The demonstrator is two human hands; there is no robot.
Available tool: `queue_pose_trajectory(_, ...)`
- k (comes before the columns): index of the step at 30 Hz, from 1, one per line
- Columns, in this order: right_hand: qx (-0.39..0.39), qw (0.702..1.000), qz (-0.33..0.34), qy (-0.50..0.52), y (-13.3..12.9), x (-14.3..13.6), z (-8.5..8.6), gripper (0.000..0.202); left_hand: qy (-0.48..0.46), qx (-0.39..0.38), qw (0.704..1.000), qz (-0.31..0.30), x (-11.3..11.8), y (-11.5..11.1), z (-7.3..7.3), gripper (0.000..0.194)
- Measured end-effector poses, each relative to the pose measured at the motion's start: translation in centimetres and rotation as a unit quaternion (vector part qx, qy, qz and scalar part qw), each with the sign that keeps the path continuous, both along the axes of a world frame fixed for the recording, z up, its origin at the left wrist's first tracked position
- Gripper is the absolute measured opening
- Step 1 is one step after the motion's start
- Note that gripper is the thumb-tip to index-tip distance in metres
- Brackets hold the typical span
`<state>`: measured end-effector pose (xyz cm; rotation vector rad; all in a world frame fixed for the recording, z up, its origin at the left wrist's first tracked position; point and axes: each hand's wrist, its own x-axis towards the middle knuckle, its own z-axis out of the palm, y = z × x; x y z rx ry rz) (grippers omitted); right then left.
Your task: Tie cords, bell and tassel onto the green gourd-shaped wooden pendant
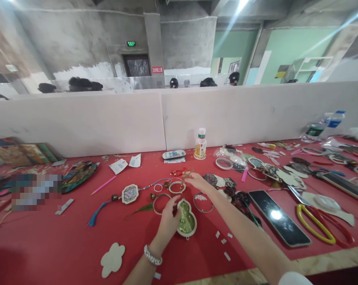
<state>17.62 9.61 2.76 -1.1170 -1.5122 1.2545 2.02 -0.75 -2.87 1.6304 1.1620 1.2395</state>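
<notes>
Near the centre of the frame, the left hand [168, 220] has its grip closed on the upper left edge of a gourd-shaped pendant [188, 221] with a pale rim and a glittery green middle. Just above, the right hand [196, 181] pinches a thin cord [182, 184] over the pendant's top; its fingertips are too small to make out exactly. Both lie over the red tabletop [78, 253]. A round ring [203, 202] sits just right of the pendant, and another hoop [154, 206] to its left. Left of centre lies a framed charm [130, 194] with a blue tassel [97, 213]. A phone [278, 217] and yellow-and-red-handled scissors [315, 225] lie at lower right; a small bottle [200, 146] stands upright above centre.
</notes>
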Motion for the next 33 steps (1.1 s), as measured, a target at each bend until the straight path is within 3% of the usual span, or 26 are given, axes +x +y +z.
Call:
queue_pose_trajectory(4, 0.028, 0.997, -0.045, -0.051, 1.1, -0.3, -0.2, 0.032, 0.007, 0.048, 0.999, 0.006, 0.2, 0.3, -0.4, 0.038)
queue_pose_trajectory(7, 0.051, 0.991, -0.090, -0.082, 0.7, 0.1, -0.1, 0.039, 0.007, 0.035, 0.999, 0.001, 0.4, 0.1, 0.0, 0.036)
queue_pose_trajectory(13, 0.129, 0.976, -0.075, -0.156, -4.6, 0.9, -0.3, 0.023, -0.014, -0.017, 1.000, -0.002, 0.8, -0.4, 0.4, 0.034)
queue_pose_trajectory(19, 0.253, 0.918, -0.074, -0.297, -8.7, 1.2, -1.8, 0.019, -0.013, 0.015, 1.000, 0.015, 0.6, -0.4, 0.5, 0.031)
queue_pose_trajectory(26, 0.276, 0.904, -0.103, -0.309, -8.6, 2.7, -2.7, 0.020, 0.144, 0.096, 0.979, 0.108, -1.2, -0.2, 2.9, 0.021)
queue_pose_trajectory(30, 0.277, 0.904, -0.109, -0.308, -8.3, 3.6, -3.0, 0.021, 0.246, 0.158, 0.942, 0.164, -2.4, 0.5, 3.1, 0.026)
queue_pose_trajectory(33, 0.285, 0.902, -0.115, -0.303, -8.3, 3.7, -3.0, 0.022, 0.309, 0.158, 0.920, 0.183, -2.5, 0.7, 3.0, 0.028)
